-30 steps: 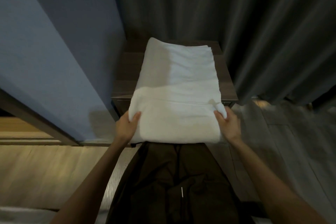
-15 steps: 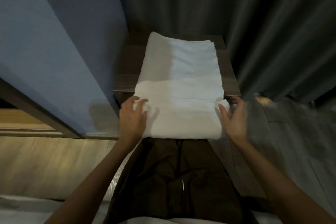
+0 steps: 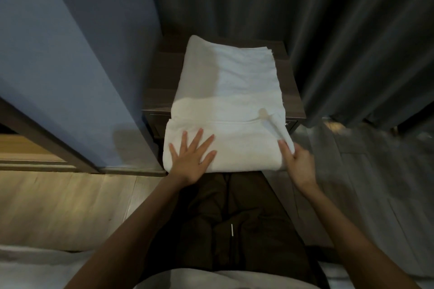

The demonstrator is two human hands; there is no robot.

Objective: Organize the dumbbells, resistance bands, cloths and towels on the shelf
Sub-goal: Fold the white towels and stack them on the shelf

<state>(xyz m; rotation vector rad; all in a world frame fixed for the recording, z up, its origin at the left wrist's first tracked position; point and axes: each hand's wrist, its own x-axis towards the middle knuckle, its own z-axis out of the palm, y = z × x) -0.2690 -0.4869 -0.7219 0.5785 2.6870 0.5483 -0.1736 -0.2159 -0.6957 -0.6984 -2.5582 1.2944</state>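
We're mid-fold on the white towel (image 3: 230,91) overhanging the shelf (image 3: 157,99) at its front edge: left hand (image 3: 191,159) pressing flat, right hand (image 3: 299,164) pinching its right side. Next we'd guess: square that flap.

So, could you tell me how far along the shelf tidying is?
Done: the white towel lies folded on the shelf top. In hand: the left hand presses it flat while the right hand grips its right edge. Left: the other gear is not in view.

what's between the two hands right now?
Head view: only bare white towel. Left hand presses flat on it; right hand grips its right edge.
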